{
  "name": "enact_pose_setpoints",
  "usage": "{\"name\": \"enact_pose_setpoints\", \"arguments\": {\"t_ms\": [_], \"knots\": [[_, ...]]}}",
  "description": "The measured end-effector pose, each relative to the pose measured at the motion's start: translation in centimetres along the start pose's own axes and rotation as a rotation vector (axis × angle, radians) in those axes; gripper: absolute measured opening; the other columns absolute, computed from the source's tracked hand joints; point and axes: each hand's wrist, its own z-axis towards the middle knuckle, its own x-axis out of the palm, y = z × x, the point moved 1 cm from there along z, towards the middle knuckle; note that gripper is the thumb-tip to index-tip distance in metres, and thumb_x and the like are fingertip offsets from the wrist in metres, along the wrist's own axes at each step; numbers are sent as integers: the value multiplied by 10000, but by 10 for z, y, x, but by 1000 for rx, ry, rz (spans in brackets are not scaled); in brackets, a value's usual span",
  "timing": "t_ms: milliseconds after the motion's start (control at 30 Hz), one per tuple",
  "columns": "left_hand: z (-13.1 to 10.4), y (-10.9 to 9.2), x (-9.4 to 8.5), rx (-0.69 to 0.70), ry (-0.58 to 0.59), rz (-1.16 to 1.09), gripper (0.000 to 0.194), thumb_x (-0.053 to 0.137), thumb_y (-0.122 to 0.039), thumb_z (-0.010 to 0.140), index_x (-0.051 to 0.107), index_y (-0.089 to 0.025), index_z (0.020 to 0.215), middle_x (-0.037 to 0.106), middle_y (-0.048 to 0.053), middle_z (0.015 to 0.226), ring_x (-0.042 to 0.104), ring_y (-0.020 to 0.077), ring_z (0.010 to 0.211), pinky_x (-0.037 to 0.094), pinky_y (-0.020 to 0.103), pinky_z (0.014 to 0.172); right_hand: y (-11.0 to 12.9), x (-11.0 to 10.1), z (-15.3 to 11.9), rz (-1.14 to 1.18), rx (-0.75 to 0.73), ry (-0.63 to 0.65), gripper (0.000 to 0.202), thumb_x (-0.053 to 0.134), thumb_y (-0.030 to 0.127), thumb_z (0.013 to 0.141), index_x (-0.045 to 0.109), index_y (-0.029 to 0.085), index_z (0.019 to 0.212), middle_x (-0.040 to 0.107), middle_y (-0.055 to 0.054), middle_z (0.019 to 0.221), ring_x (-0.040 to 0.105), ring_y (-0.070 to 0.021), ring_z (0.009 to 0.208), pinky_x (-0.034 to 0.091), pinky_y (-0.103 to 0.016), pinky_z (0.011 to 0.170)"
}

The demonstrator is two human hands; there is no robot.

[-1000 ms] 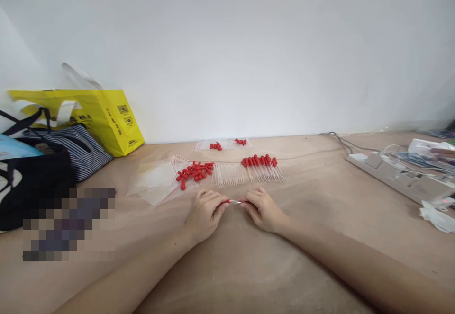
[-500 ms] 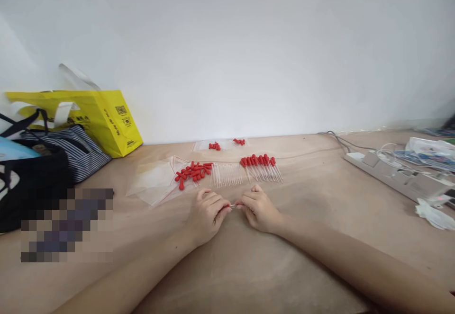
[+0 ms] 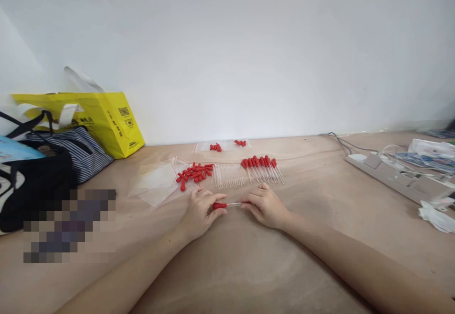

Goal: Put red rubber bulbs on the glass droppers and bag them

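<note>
One red bulb (image 3: 219, 206), slim clear tube (image 3: 233, 204), right hand (image 3: 266, 207) pinching tube, left hand (image 3: 199, 212) parted around bulb.

Beyond the left hand (image 3: 199, 213), round-ended red rubbery bulbs (image 3: 197, 175) lie partly on flat clear plastic bags (image 3: 152, 181), with slender clear tubes (image 3: 228, 175) to their right. Far right of the right hand (image 3: 267, 208): long white plastic power strip (image 3: 369, 172).

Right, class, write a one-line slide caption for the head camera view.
Right hand holding a clear tube capped by a red bulb, left hand open around the bulb.
</note>
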Motion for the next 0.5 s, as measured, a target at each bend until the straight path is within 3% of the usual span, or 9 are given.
{"name": "enact_pose_setpoints", "arguments": {"t_ms": [167,367,500], "knots": [[0,-7,-1,31,-65,17,135,513,-301,805,633,-241,793,668,-30,695,560,141,684,206,414,883,3,7,1,-9,-11,-24,224,359,182,863,576,145,820,597,-46,675,504,-133,635,300,-273,650],[1,-6,0,-17,-95,-33,137,535,-314,786,657,-253,799,670,-27,683,560,139,668,232,407,864,3,11,5,80,35,-15,220,361,172,865,576,147,830,593,-30,668,491,-118,610,308,-255,646],[2,-3,2,-97,-64,-66,157,535,-348,784,659,-256,814,663,-17,687,555,144,665,244,414,862,4,5,7,11,45,33,179,421,213,854,596,177,852,617,-29,754,500,-133,715,285,-272,679]]}}
